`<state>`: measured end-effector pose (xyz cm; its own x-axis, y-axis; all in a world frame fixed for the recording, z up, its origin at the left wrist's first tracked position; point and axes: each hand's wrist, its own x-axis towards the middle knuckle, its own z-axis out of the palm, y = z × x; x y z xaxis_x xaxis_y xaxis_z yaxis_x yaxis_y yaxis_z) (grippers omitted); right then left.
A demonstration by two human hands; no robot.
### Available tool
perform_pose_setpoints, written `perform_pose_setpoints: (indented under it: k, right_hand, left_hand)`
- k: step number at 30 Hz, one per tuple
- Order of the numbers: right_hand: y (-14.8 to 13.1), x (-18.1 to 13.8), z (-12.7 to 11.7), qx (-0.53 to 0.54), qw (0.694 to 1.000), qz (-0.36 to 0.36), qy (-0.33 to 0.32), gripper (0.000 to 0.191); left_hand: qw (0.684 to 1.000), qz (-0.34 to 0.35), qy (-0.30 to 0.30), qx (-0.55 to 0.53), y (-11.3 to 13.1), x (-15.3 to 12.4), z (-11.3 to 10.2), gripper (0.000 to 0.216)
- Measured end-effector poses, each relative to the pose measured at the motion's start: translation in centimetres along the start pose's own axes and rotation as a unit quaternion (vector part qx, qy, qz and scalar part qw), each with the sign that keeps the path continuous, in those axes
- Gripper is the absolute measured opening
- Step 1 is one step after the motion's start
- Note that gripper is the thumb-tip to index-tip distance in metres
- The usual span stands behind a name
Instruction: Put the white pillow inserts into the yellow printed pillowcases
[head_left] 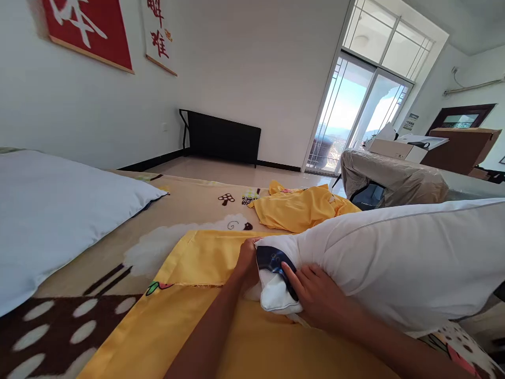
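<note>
One white pillow (71, 210) lies at far left on a patterned blanket (189, 205). Rightward, yellow cloth (205, 258) spreads beneath both hands. The left hand (248, 256) has its grip pinched on the corner of a puffy pillow (406, 258); the right hand's (315, 289) grip closes beside its navy label (273, 258). Stretching right, it looks light, soft, squashable, best held by corners.

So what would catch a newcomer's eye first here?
The plump white pillow at right, with the left hand and right hand at its dark-labelled end. Bright yellow cloth spreads below, and more yellow cloth lies crumpled beyond. A red scroll hangs upper left.
</note>
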<state>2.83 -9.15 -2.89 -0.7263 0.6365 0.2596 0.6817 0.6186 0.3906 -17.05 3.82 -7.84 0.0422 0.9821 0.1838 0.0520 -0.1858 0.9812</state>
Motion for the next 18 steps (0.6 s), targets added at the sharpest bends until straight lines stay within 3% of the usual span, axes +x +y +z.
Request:
perform_pose_setpoints:
  k: [6, 12, 15, 18]
  right_hand:
    - [-0.4, 0.7, 0.8, 0.009, 1.000, 0.012, -0.025, 0.099]
    - [0.5, 1.3, 0.8, -0.009, 0.999, 0.013, -0.033, 0.108]
    - [2.5, 1.5, -0.6, -0.008, 0.999, 0.033, -0.007, 0.089]
    - [5.7, 1.4, -3.9, -0.036, 0.998, 0.047, 0.017, 0.074]
  left_hand:
    - [0.992, -0.017, -0.016, 0.122, -1.2, 1.1, -1.5, 0.015]
    - [0.988, 0.022, -0.001, 0.154, -0.1, 1.0, -0.8, 0.020]
    - [0.988, 0.042, 0.015, 0.150, 1.1, 0.8, -0.1, 0.026]
    - [0.989, 0.060, -0.031, 0.130, 3.3, 0.2, 0.6, 0.033]
